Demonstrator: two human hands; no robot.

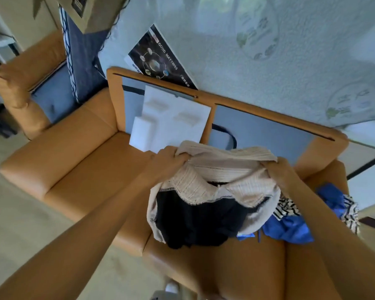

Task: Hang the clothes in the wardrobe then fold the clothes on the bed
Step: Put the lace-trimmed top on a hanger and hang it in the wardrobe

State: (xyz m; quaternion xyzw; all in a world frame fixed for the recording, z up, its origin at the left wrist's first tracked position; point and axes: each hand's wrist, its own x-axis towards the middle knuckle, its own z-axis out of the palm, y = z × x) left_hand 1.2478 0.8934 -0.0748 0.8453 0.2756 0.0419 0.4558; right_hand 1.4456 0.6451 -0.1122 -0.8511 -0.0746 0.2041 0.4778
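A cream knitted garment [217, 169] with a lace-edged collar and a black lower part [195, 224] hangs in front of me over the tan leather bed frame [74, 165]. My left hand [169, 161] grips its left shoulder. My right hand [279, 169] grips its right shoulder. Both hold it up by the top edge. A blue garment [290, 228] and a black-and-white striped garment [286, 206] lie bunched on the frame to the right, partly hidden by my right arm.
White foam blocks [171, 120] lie on the grey base panel [264, 131] inside the frame. A plastic-wrapped mattress [268, 50] with a dark printed label [160, 59] leans behind. A cardboard box [89, 11] is at the top left. Beige floor [13, 224] lies to the left.
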